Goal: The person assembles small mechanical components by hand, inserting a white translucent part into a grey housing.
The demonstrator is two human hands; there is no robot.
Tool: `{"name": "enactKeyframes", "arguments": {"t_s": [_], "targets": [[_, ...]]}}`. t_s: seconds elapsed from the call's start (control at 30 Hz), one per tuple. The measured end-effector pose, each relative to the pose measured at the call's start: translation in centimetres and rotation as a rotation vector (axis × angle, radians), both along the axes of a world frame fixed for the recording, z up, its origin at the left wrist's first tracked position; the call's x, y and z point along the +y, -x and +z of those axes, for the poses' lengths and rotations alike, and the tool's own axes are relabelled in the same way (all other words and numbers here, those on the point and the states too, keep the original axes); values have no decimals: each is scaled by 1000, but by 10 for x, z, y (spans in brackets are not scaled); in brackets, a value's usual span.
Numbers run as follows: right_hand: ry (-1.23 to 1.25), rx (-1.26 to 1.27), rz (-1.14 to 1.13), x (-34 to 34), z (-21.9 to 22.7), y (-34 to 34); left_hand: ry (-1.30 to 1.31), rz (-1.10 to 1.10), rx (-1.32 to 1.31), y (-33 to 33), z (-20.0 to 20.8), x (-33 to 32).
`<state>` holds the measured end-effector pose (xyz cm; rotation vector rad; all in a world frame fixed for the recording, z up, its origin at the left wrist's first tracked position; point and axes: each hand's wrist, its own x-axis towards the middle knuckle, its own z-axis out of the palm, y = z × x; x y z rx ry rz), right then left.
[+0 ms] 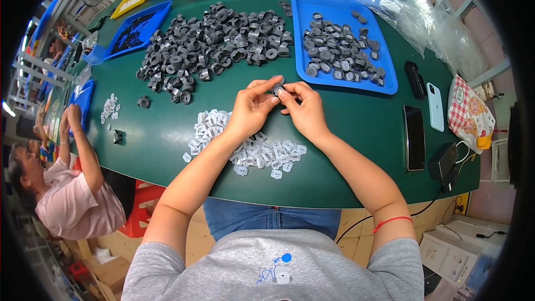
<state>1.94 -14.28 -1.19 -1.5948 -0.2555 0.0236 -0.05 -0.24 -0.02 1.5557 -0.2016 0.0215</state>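
Observation:
My left hand (253, 106) and my right hand (305, 110) meet over the middle of the green table. Between their fingertips they grip a small dark grey plastic part (277, 88), ring-like in shape and partly hidden by the fingers. Just below my hands, partly behind my left forearm, lies a heap of small white plastic pieces (259, 150). Beyond my hands spreads a large pile of dark grey ring-shaped parts (217, 39). At the far right of it, a blue tray (345, 82) holds many grey parts with pale centres (340, 50).
Right of the tray lie a black case (414, 79), a light blue phone (436, 107), a dark phone (414, 137) and a patterned pouch (471, 112). Clear plastic bags (412, 17) cover the far right. At left, a co-worker (78, 184) sits by a blue tray (83, 103).

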Motion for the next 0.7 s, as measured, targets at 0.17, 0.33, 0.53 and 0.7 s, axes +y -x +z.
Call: {"name": "enactKeyframes", "arguments": {"t_s": [0.17,0.33,0.53,0.7], "targets": [[78,6,88,0,1,-1,-2,6,-21,0,-4,1],[10,-16,38,3,0,-1,-31,19,1,2,1,0],[-43,8,23,3,-2,-2,-45,45,31,4,7,-3],[-51,-53,-6,4,1,-2,-23,60,-2,1,0,-1]]}}
